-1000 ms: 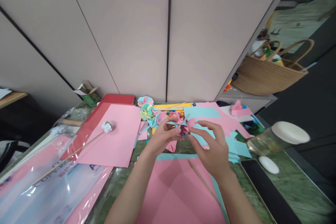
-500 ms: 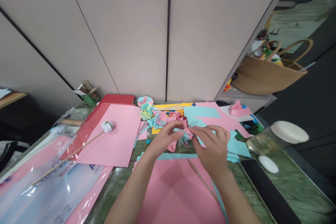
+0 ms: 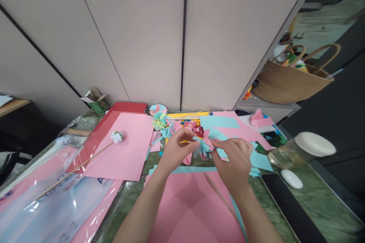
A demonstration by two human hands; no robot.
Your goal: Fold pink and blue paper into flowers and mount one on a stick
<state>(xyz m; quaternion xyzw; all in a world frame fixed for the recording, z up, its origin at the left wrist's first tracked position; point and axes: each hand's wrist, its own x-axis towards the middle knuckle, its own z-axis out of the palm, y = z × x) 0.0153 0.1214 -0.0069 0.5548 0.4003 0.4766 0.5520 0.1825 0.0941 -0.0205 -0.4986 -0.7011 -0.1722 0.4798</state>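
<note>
Head view: paper flower (image 3: 203, 148) between 2 hands (image 3: 207, 152).

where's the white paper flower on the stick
In the head view, the white paper flower is left of the left hand, lying on the light pink sheet beside the red one.

Woven bag (image 3: 291, 83) and lidded jar (image 3: 288, 154).

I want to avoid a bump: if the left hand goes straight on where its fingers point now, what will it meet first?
The left hand would first meet the pink-and-blue folded paper at its fingertips; the right hand seems next in line, though depth is unclear.
</note>
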